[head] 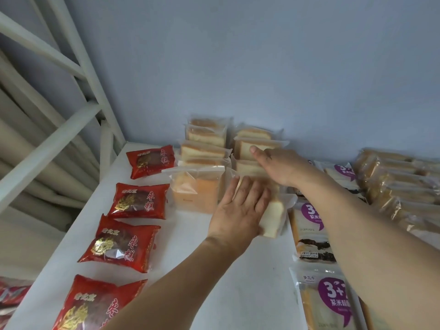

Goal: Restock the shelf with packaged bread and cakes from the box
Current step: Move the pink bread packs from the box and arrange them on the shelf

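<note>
— Cake first: where is the one we are placing?

— The clear-wrapped pale sponge cake slice (273, 216) lies on the white shelf (214, 270), at the near end of the right-hand column of clear-wrapped sponge slices (257, 141). Our left hand (238, 208) lies flat over it, fingers (247, 189) extended and close together, pressing rather than pinching. Our right hand (281, 166) reaches across the packs behind, fingers straight, closed on nothing.

— How will it handle?

— Light and soft, we judge; the crumb would dent under a hard squeeze, and the film looks slippery. We would take it by its long sides or the sealed end flap, palm loose.

— And the neighbours?

— Red foil date-cake packets (139, 201) lie to the left, purple-labelled bread bags (312, 229) to the right; we cannot see the box.
</note>
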